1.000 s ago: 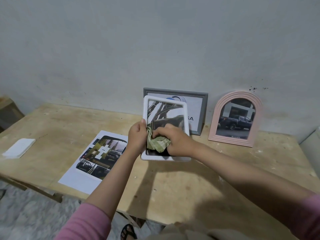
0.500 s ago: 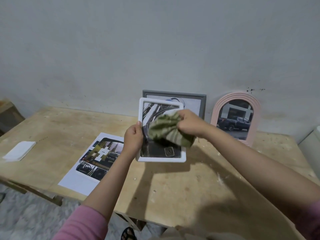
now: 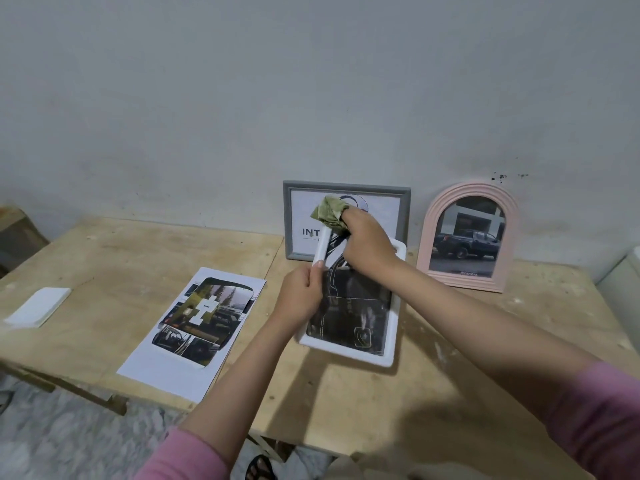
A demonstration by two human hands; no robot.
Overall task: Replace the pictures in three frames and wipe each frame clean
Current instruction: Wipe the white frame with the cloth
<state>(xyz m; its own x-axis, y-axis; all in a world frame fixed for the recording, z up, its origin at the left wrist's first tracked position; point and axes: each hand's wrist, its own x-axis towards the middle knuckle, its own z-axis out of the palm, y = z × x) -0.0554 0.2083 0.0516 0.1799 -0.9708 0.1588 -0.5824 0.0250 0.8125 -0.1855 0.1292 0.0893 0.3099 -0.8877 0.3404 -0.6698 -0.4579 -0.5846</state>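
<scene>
My left hand (image 3: 300,296) grips the left rim of a white frame (image 3: 389,344) that holds a dark car picture and tilts back over the wooden table (image 3: 346,403). My right hand (image 3: 365,247) holds a bunched green cloth (image 3: 327,213) against the frame's top edge. Behind it a grey frame (image 3: 403,206) with a white print leans on the wall. A pink arched frame (image 3: 467,237) with a dark pickup picture stands to the right.
A printed sheet with a cut-out car collage (image 3: 197,323) lies flat left of the frame. A white pad (image 3: 38,306) lies near the table's left edge. A white object (image 3: 623,285) stands at the far right edge. My sandalled foot (image 3: 259,467) shows below the table.
The white frame has tipped back and lower toward the table. My right hand moved the cloth from the frame's glass up to its top edge.
</scene>
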